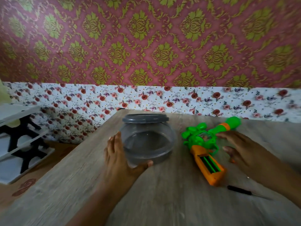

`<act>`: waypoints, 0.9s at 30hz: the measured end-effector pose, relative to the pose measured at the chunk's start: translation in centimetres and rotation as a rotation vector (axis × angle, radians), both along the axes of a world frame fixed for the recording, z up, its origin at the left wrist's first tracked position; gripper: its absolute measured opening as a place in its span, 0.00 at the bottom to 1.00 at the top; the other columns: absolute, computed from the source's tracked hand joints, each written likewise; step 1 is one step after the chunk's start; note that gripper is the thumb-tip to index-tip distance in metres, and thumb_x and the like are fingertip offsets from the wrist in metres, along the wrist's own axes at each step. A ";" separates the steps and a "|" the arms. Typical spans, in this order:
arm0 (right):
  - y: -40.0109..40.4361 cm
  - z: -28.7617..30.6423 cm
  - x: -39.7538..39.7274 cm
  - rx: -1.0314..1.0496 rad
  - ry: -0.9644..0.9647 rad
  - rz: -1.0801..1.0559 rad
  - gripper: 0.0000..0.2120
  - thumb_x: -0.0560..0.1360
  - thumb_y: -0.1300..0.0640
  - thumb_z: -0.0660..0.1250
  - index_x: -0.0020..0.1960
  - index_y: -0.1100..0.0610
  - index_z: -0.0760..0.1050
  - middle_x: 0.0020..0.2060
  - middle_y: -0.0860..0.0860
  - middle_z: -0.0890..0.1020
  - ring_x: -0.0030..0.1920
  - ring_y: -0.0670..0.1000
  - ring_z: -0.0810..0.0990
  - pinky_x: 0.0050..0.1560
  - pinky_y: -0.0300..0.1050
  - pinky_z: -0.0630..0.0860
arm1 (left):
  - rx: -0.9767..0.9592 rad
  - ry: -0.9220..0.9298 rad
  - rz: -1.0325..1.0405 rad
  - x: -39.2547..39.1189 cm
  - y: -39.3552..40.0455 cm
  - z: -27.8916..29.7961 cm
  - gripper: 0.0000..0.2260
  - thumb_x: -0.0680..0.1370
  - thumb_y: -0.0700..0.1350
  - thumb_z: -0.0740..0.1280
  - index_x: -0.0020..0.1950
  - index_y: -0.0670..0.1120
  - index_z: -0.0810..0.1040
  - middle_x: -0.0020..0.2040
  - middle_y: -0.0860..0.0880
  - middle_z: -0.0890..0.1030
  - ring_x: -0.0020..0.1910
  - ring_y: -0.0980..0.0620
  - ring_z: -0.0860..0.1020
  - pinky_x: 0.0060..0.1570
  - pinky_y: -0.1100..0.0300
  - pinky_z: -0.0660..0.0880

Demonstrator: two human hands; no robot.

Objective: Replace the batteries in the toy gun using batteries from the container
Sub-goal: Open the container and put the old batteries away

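A clear round container [146, 141] with a grey lid [145, 119] stands on the wooden table [162, 201]. My left hand [117, 154] holds it from the left, thumb wrapped round its front. Its contents are too blurred to make out. To its right lies the green and orange toy gun [206, 149], handle toward me, with its battery compartment [208, 163] uncovered and showing green inside. My right hand [239, 147] hovers just right of the gun with fingers spread, its fingertips near the green body. A small orange bit [233, 161] shows by my thumb.
A black-handled screwdriver [239, 190] lies on the table near my right forearm. The table's far edge meets a flowered wall. Left of the table stands a white shelf unit [19, 144] with black shapes on it, over a brown floor.
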State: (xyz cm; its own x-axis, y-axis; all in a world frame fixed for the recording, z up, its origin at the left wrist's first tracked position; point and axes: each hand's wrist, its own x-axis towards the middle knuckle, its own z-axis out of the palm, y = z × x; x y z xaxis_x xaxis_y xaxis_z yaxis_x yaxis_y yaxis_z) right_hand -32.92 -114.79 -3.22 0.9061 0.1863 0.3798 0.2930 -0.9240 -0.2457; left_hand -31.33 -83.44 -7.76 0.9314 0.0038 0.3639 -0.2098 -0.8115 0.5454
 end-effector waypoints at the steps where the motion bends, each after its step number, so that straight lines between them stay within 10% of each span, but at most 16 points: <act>1: -1.6 -0.2 -0.6 0.003 0.010 -0.029 0.26 0.72 0.42 0.51 0.64 0.54 0.71 0.60 0.56 0.76 0.57 0.55 0.77 0.51 0.45 0.71 | 0.012 0.024 -0.009 -0.2 -0.5 0.2 0.58 0.59 0.78 0.57 0.76 0.49 0.36 0.78 0.50 0.41 0.77 0.48 0.41 0.73 0.52 0.43; 5: -5.3 -0.8 -1.7 0.090 -0.032 -0.063 0.38 0.69 0.28 0.45 0.59 0.55 0.74 0.53 0.48 0.76 0.53 0.49 0.76 0.50 0.43 0.69 | 0.075 0.031 0.004 -0.7 -1.2 0.3 0.57 0.60 0.77 0.57 0.77 0.44 0.45 0.78 0.44 0.49 0.77 0.44 0.47 0.75 0.46 0.48; 9: -6.3 -1.7 -2.5 0.146 -0.019 -0.117 0.14 0.76 0.51 0.62 0.58 0.58 0.74 0.54 0.51 0.78 0.53 0.46 0.76 0.46 0.26 0.64 | 0.277 -0.125 -0.092 -0.3 -4.0 0.9 0.52 0.67 0.78 0.47 0.73 0.36 0.60 0.73 0.34 0.63 0.74 0.36 0.58 0.68 0.42 0.53; 14: -7.2 -2.7 -2.5 0.077 0.039 -0.197 0.16 0.74 0.57 0.65 0.62 0.57 0.72 0.57 0.54 0.75 0.55 0.54 0.76 0.50 0.40 0.67 | 0.235 -0.211 -0.340 -0.8 -13.1 3.4 0.44 0.71 0.69 0.59 0.77 0.44 0.52 0.77 0.43 0.57 0.74 0.57 0.45 0.71 0.59 0.46; 27: -8.1 -2.8 -2.8 -0.026 0.254 -0.371 0.20 0.71 0.46 0.67 0.57 0.57 0.72 0.55 0.57 0.71 0.54 0.60 0.73 0.50 0.47 0.69 | 0.480 0.122 -0.876 4.4 -27.4 3.9 0.35 0.74 0.42 0.69 0.76 0.44 0.54 0.72 0.45 0.69 0.70 0.48 0.68 0.67 0.60 0.63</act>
